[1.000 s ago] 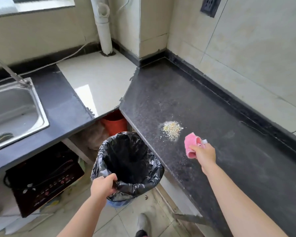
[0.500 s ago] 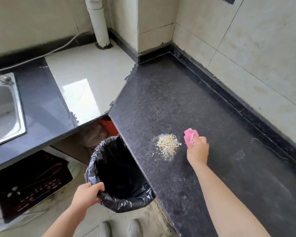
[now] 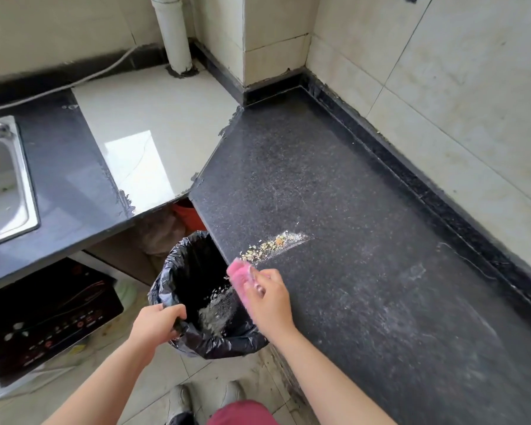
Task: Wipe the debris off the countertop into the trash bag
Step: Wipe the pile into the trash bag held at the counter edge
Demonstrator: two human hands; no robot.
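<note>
Two bare hands are working in the lower middle of the frame, apart from each other. The left hand (image 3: 157, 323) is curling its fingers round the near rim of the black trash bag (image 3: 215, 345), which is standing open just beside the front edge of the dark speckled countertop (image 3: 365, 302), below its level. The right hand (image 3: 269, 297) is clutching a pink cloth (image 3: 238, 277) right at that edge, and the cloth is sticking out over the bag's mouth. A thin streak of yellowish debris (image 3: 270, 245) is lying on the countertop, running from just above the cloth up and to the right toward the middle of the frame. More pale crumbs (image 3: 215, 314) are showing inside the bag below the cloth, too blurred to tell whether they are falling or lying on the lining. A steel sink (image 3: 28, 191) is sitting at the left edge of the frame, and a white pipe (image 3: 174, 35) is rising at the top centre from a pale tiled slab (image 3: 154, 124). A black induction cooker (image 3: 49, 317) is lying at the lower left, under the sink counter. Grey shoes (image 3: 181, 400) are showing at the bottom centre on the tiled floor.
</note>
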